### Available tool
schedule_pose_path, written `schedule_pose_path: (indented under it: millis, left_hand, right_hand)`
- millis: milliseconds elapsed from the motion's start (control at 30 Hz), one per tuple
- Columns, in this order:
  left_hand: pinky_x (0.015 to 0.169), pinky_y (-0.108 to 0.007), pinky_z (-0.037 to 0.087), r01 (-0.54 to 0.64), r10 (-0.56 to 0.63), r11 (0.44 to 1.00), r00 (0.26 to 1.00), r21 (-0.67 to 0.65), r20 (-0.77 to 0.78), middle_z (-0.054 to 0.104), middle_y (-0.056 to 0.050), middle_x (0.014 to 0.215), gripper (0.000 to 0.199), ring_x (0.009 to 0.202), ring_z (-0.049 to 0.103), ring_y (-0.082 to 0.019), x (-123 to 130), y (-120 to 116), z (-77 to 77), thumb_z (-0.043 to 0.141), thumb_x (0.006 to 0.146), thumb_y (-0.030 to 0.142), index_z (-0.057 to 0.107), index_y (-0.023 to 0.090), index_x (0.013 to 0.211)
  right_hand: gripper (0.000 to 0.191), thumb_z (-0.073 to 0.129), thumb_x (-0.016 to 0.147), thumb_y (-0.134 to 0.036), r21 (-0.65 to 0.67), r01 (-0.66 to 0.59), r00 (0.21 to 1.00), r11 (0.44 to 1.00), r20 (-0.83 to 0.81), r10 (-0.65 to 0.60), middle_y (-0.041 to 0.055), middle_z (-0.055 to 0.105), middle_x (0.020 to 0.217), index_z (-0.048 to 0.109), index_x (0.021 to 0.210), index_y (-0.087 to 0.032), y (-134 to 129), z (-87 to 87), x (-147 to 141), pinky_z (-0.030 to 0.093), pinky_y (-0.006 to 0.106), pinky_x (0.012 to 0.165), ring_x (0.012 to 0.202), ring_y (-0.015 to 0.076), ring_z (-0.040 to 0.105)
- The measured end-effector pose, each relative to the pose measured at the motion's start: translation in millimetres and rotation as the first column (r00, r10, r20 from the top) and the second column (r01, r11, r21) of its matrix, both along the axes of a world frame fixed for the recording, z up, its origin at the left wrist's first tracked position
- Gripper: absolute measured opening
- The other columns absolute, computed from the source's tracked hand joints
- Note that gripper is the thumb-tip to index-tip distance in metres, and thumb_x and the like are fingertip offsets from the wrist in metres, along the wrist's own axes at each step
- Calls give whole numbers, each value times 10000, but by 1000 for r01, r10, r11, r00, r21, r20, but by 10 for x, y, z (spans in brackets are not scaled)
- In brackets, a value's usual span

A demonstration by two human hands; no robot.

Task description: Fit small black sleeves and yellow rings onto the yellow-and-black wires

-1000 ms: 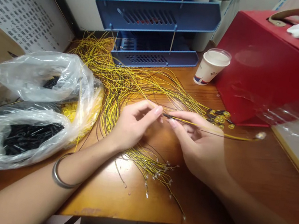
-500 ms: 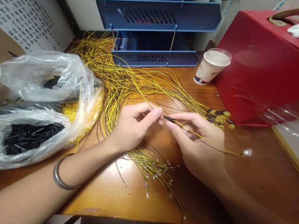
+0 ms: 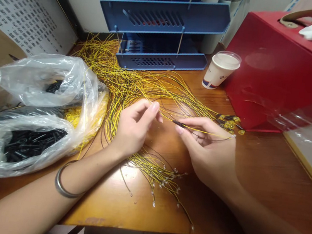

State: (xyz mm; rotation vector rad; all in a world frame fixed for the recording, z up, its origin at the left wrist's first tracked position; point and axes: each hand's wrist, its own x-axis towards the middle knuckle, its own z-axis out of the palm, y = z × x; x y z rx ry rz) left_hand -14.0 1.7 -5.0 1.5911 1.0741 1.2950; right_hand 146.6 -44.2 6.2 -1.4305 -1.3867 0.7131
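Note:
Between thumb and fingers, my right hand [image 3: 208,146] pinches a small black sleeve [image 3: 178,124] threaded on a yellow and dark wire pair [image 3: 209,132]. The pair ends in a small clear tip [image 3: 232,136] above the back of that hand. To the left, my left hand [image 3: 135,127] is closed on the same wires, with a short stretch running between the hands. Under and behind the hands lies a bundle of yellow and dark wires [image 3: 124,96]. Several clear-tipped wire ends [image 3: 164,177] fan out on the table in front.
At the left, a plastic bag [image 3: 39,115] holds black sleeves [image 3: 34,144] and yellow pieces [image 3: 74,116]. Several yellow-capped ends [image 3: 229,124] lie right of the hands. A paper cup [image 3: 221,70], a blue tray rack [image 3: 165,16] and a red box [image 3: 286,70] stand behind.
My left hand has moved left and slightly up, away from my right hand. The wire's clear tip has drawn left towards the sleeve, shortening the length beyond it.

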Motion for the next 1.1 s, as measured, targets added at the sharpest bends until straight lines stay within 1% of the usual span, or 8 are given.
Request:
schedule_pose_path:
  millis: [67,200,400,567,733,867,933,1100]
  left_hand:
    - [642,-258,455,93,-93,996,996,-17,-13,595,-5,609,376,629,579,-125,-1,-12,-8,584,933,441,605,177,666]
    - [624,-259,454,214,-216,973,976,-81,-17,627,-7,618,316,607,577,-121,8,-35,-9,607,927,386,649,175,695]
    - [611,-259,457,151,-151,986,988,-73,3,665,-21,658,321,616,598,-126,9,-28,-12,608,924,361,651,173,668]
    - [602,-255,452,30,-30,999,999,-43,11,654,-7,644,296,605,588,-120,-5,0,-6,602,922,331,660,177,677]
    - [544,-239,421,-34,38,997,998,-65,52,638,-3,642,278,524,498,-91,7,13,14,586,919,299,650,169,682]
    - [494,-233,386,-95,112,989,981,-111,157,634,0,656,265,511,481,-87,1,59,-13,603,905,316,622,173,684]
    - [467,-229,367,-120,146,984,966,-135,211,628,5,660,263,494,469,-82,-12,94,-30,619,898,330,607,175,686]
    - [461,-223,383,-60,85,991,974,-122,211,665,-16,734,278,488,476,-75,-26,107,-23,622,906,424,655,175,787]
  right_hand:
    - [81,707,810,-219,-1,-1,1000,1000,8,1,-1,688,633,726,883,-188,-2,4,-2,361,214,387,441,89,520]
    - [91,717,809,-237,7,-30,999,1000,-18,30,44,743,792,729,881,-183,-5,2,-6,405,221,421,581,130,636]
    - [124,716,818,-268,28,-34,999,999,21,34,55,746,859,741,901,-179,1,-10,6,427,218,449,605,126,637]
    - [141,705,824,-272,38,-14,998,999,61,12,21,680,689,741,922,-178,-8,-33,23,354,219,421,492,89,509]
    - [153,708,826,-282,29,-15,999,999,53,13,16,658,682,734,932,-174,-11,-51,32,330,224,434,497,81,479]
    - [146,713,823,-277,42,-12,999,999,53,10,-38,527,530,734,927,-177,-14,-46,33,295,223,420,446,73,394]
    - [130,709,822,-261,38,0,999,999,45,-2,-33,536,535,734,917,-176,-14,-38,28,297,225,419,450,76,406]
    - [114,704,819,-251,27,21,1000,999,19,-21,-4,601,601,734,896,-172,-8,-19,23,314,225,418,468,81,450]
